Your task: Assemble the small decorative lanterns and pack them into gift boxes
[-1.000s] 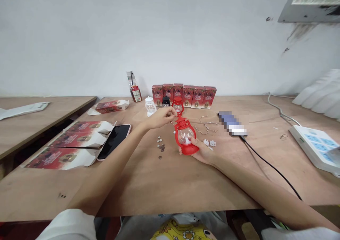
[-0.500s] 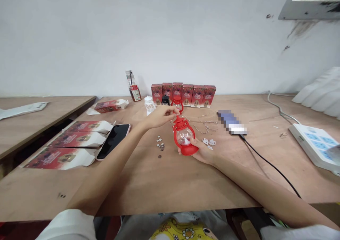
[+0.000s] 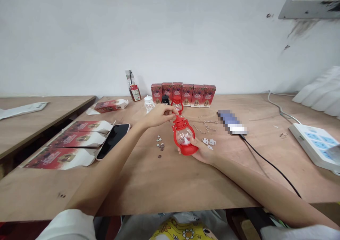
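My right hand (image 3: 203,151) grips the base of a small red toy lantern (image 3: 182,135) with a clear globe, tilted a little above the table. My left hand (image 3: 158,115) is pinched at the lantern's top, on what looks like a thin wire handle. Several small button cells (image 3: 160,145) lie just left of the lantern. Small white plastic pieces (image 3: 208,141) and bent wire handles (image 3: 206,126) lie to its right.
Red boxes (image 3: 183,94) stand in a row at the back, with white (image 3: 148,104), black (image 3: 165,99) and red (image 3: 177,103) lanterns before them. Flat cartons (image 3: 79,139) and a phone (image 3: 114,140) lie left. A cable (image 3: 268,163) and power strip (image 3: 316,144) are right.
The lantern has shifted slightly left and up in my right hand; my left hand stays pinched at its top. The view has risen a touch.
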The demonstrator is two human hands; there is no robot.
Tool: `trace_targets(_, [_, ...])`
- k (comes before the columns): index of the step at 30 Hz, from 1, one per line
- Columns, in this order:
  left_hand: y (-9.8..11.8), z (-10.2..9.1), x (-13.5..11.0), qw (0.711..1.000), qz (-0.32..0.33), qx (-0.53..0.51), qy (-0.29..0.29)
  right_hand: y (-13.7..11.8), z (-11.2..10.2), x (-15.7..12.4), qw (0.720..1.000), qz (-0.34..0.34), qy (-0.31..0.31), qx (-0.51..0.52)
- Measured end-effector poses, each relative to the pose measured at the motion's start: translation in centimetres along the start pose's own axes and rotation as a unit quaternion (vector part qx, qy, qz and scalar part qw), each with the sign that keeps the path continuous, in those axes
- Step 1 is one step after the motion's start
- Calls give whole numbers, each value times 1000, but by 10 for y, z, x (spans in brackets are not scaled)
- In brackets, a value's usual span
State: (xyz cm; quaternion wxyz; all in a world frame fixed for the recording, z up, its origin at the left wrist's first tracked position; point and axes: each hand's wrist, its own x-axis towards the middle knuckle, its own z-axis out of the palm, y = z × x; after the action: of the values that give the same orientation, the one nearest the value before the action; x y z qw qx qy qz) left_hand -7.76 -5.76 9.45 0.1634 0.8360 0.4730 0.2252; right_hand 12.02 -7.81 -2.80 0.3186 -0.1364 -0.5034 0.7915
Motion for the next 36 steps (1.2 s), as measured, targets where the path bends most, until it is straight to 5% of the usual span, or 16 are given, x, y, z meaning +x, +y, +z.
trace_targets(36, [-2,-7,-1,999,-24,47,10,-1,6,0,1000,1,23,9])
